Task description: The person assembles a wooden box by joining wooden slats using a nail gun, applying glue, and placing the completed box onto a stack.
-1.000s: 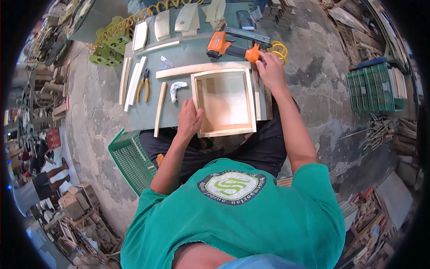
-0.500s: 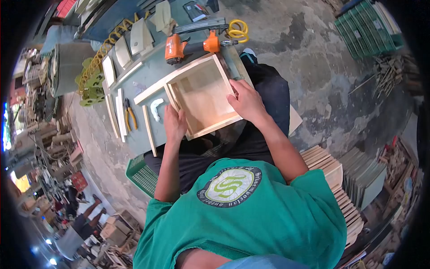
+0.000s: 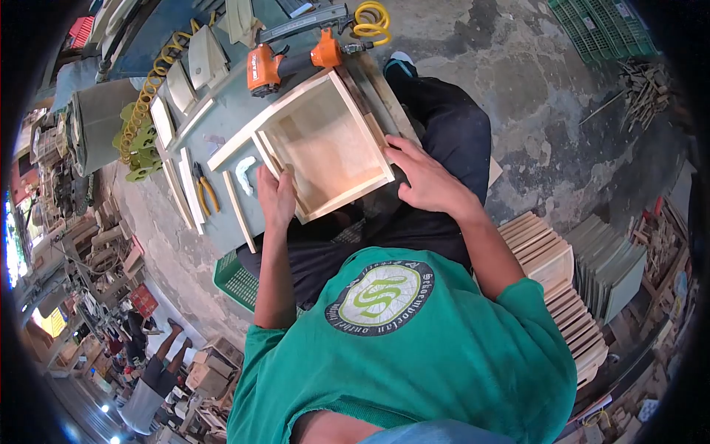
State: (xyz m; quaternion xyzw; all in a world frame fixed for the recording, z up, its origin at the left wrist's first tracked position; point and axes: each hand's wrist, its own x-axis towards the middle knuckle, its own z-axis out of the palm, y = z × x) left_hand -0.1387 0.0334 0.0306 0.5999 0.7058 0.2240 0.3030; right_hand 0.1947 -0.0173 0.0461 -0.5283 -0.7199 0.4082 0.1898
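Note:
A shallow wooden box (image 3: 325, 144) with a raised rim rests at the near edge of the workbench (image 3: 214, 137). My left hand (image 3: 276, 198) grips its left side, with the fingers on the rim. At the right side of the box is my right hand (image 3: 429, 177), its fingers apart and the fingertips beside the lower right edge; whether they touch it is hard to tell. An orange nail gun (image 3: 292, 63) lies just beyond the box. Left of the box are a long wood strip (image 3: 237, 146), a crumpled white item (image 3: 245, 176) and a short strip (image 3: 239, 212).
Pliers (image 3: 205, 189) and thin strips (image 3: 192, 189) lie at the bench's left. A yellow hose (image 3: 372, 22) is behind. Stacked wooden frames (image 3: 547, 274) stand at the right, a green crate (image 3: 238, 283) below the bench. Another person (image 3: 154, 385) is at the lower left.
My right hand has left the nail gun and come down to the box's right side. My left hand stays on the left side. The view has turned, so the bench appears tilted.

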